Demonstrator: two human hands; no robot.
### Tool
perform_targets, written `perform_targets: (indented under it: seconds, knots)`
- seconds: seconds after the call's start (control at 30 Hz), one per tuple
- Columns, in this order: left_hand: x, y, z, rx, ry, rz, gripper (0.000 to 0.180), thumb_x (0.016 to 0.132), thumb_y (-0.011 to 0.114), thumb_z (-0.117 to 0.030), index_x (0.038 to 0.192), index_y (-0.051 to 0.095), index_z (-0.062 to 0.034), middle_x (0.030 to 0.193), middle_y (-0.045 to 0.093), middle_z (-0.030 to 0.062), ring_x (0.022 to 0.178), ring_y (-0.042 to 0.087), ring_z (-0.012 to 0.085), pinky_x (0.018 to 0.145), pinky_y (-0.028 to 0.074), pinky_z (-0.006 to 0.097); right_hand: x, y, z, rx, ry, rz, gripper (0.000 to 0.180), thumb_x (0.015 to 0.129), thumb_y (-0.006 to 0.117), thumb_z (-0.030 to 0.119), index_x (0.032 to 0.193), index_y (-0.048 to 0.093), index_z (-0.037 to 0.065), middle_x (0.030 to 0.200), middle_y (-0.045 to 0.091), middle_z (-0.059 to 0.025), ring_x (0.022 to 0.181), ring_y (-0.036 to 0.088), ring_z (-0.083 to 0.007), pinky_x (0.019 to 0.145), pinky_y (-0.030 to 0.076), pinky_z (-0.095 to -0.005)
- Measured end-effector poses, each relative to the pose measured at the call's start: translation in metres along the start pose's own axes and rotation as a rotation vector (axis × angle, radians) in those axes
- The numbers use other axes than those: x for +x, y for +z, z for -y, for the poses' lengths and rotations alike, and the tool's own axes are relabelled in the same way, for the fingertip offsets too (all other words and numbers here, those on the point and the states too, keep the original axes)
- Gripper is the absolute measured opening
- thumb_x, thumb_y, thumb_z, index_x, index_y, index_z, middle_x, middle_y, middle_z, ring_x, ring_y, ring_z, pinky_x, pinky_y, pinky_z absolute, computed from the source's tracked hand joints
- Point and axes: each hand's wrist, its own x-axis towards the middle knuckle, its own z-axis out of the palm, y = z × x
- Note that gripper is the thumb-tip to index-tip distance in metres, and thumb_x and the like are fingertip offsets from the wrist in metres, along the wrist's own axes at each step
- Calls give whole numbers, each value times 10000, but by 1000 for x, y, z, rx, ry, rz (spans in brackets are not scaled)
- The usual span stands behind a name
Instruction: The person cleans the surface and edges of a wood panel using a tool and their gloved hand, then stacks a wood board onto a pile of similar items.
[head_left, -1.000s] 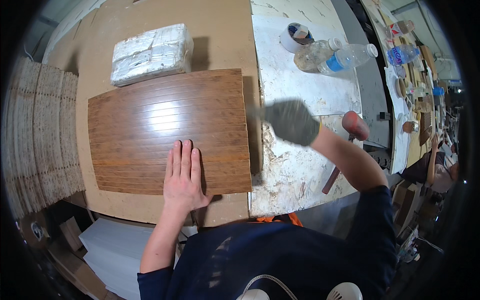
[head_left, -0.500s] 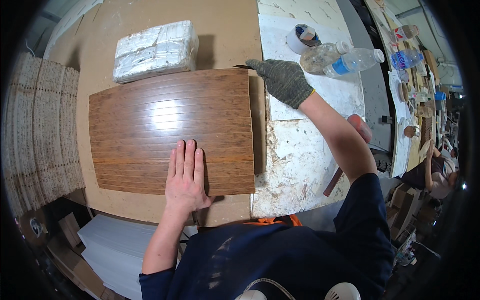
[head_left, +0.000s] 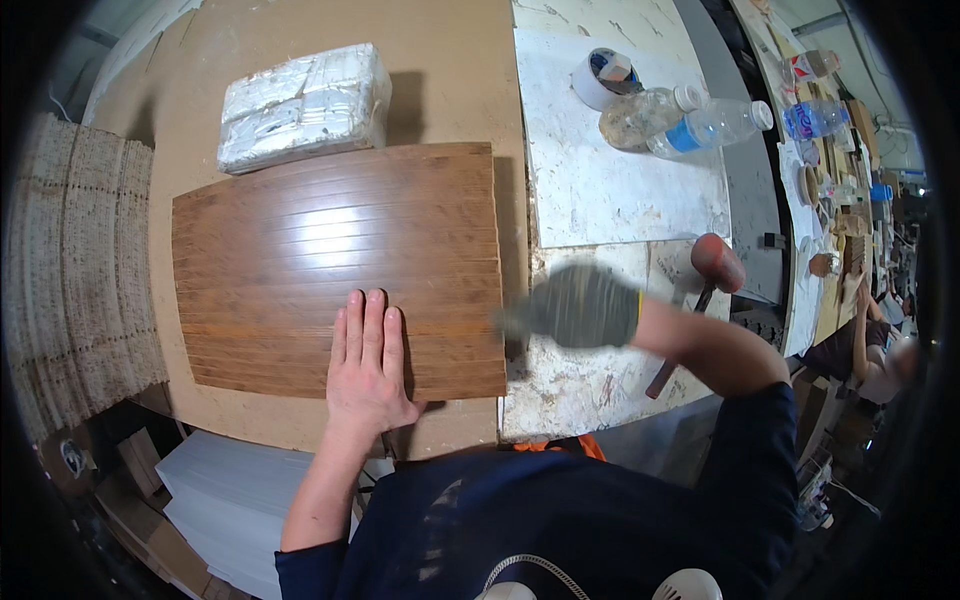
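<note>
Brown slatted panel (head_left: pixel 320 268) lay on counter (head_left: pixel 445 60), left of frame centre. Left hand (head_left: pixel 366 372) pressed flat, fingers straight, gripping nothing. Right gloved hand (head_left: pixel 585 306) blurred near right edge; grip unclear. Panel seemed stiff, slick-faced; opposite edges looked best hold.

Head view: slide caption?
Bare left hand flat on a brown grooved panel; gloved right hand, blurred, by the panel's right edge.

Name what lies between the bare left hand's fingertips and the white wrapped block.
In the head view, only the brown grooved panel lies between the left hand and the block, a bright reflection on it.
</note>
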Motion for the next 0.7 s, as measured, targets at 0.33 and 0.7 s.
perform_targets:
  seconds: [0.33, 0.7]
  knots:
    - [2, -4, 0, 19, 13, 41, 1197, 471, 849, -404, 1411, 304, 100, 1489, 287, 314, 1399, 254, 486, 1149, 220, 569, 39, -32, -103, -162, 770, -19, 496, 824, 521, 60, 1307, 553, 167, 959, 692, -124, 808, 678, -305, 655, 530, -444]
    - [1, -3, 0, 7, 12, 28, 1202, 468, 849, -408, 1412, 305, 99, 1487, 292, 313, 1397, 261, 484, 1150, 221, 564, 41, -22, -101, -205, 699, -134, 460, 849, 520, 66, 1286, 583, 194, 885, 687, -116, 717, 658, -303, 606, 520, -426]
